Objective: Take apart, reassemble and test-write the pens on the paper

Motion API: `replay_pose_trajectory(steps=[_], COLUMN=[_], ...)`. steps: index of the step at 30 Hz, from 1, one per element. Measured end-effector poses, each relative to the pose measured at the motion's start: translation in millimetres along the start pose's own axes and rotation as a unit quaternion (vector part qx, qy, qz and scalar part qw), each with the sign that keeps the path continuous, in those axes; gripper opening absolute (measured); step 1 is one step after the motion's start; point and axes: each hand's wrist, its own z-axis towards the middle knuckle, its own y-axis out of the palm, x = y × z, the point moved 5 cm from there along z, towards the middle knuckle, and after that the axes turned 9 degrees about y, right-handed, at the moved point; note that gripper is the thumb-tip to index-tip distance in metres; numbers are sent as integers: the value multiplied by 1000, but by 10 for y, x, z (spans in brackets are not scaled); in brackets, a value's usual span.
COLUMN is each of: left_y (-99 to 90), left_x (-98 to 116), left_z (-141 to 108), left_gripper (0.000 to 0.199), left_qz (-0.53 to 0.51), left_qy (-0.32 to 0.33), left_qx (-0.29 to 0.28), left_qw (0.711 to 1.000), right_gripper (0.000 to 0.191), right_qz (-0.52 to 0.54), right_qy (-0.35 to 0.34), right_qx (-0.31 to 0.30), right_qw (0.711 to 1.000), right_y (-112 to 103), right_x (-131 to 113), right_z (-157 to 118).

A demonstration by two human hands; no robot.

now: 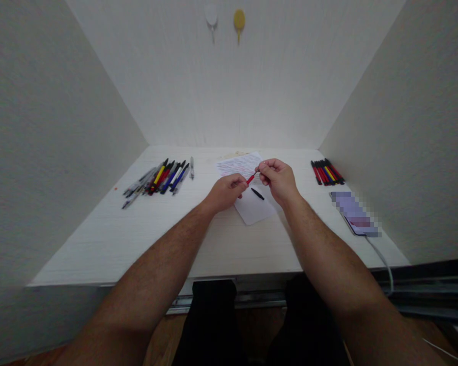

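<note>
Between my thumb and fingers, my left hand grips a red pen barrel that points up and to the right. My right hand pinches a thin dark pen refill at the barrel's upper end; the fingers hide most of its far part. A short black pen part lies just below the hands on a sheet of white paper. Behind the hands is more paper covered in handwriting.
A loose pile of several pens lies on the left of the white table, with a clear pen beside it. Several red, blue and yellow pens lie in a row at right. A phone with a white cable is nearer me.
</note>
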Motion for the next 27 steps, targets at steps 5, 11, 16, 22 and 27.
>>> replay_pose_trajectory(steps=[5,11,16,22,27], left_y=[46,66,58,60,48], left_x=[-57,-66,-62,-65,-64], left_z=[3,-11,-16,-20,-7], left_gripper=[15,17,16,14,14], left_qz=[-43,-80,-95,-96,-92], left_qy=[-5,-18,-22,-31,-24], left_qx=[-21,-14,-1,1,6], left_qw=[999,997,995,995,995], right_gripper=[26,26,28,27,26], right_qz=[1,0,-22,-34,-7], right_qy=[0,-5,2,0,-15], right_qx=[-7,-18,-28,-22,0], right_qw=[1000,1000,999,999,1000], right_y=[12,40,82,86,47], right_x=[32,36,34,26,15], right_z=[15,9,-7,-9,8])
